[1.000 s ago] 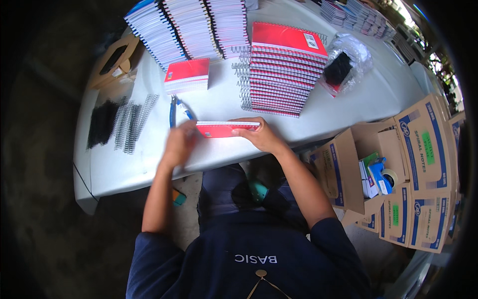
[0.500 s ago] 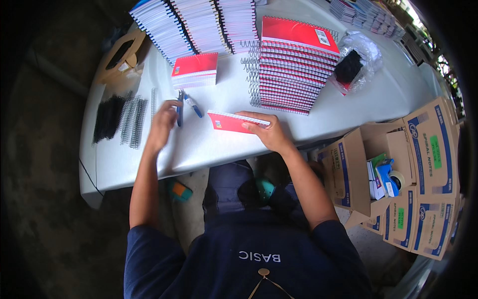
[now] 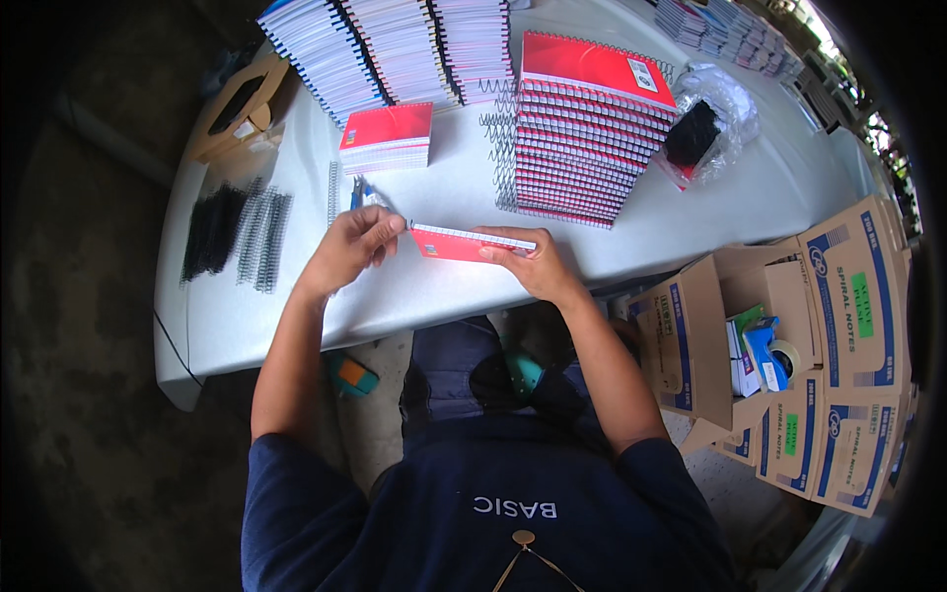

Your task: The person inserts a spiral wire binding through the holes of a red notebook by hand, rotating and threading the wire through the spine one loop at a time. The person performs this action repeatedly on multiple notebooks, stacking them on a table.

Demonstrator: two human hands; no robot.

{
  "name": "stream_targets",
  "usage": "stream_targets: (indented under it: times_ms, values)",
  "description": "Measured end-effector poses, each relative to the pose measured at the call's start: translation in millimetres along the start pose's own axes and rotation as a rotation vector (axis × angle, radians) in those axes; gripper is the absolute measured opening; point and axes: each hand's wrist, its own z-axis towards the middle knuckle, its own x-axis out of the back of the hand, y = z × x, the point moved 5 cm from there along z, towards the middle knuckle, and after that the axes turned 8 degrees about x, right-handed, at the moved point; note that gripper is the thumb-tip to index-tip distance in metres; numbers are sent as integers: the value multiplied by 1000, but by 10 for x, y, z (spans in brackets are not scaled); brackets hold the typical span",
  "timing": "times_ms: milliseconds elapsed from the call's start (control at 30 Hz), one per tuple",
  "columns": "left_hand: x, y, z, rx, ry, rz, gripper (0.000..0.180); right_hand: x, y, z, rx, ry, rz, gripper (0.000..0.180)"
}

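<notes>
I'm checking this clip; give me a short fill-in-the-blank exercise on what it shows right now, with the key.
1. The right hand grips a booklet with a ____ cover.
2. The left hand is by the booklet's ____ end.
3. The grey coils lie to the ____ of the black coils.
4. The open carton beside the table holds a ____ tape dispenser.

Missing words: red; left; right; blue.
</notes>
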Motion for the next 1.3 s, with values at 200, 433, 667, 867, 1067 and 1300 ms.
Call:
stream_targets:
  times_ms: [200, 433, 667, 867, 1067, 1300]
  values:
    - [-100, 469, -146, -426, 155, 600, 20, -34, -243, 18, 118, -16, 48, 32]
    - [-222, 647, -213, -459, 234, 927, 25, -87, -175, -26, 37, -60, 2, 30]
    - [-391, 679, -274, -509, 589, 1295, 75, -175, -322, -127, 263, -1, -215, 27]
    - [-920, -488, -625, -698, 399, 1405, 112, -267, -298, -275, 351, 112, -241, 35]
    - [-511, -369, -360, -717, 769, 933, 114, -494, -384, -316, 491, 25, -290, 42]
    - [-459, 41, -489, -852, 1014, 941, 103, -499, -396, -393, 511, -37, -367, 50]
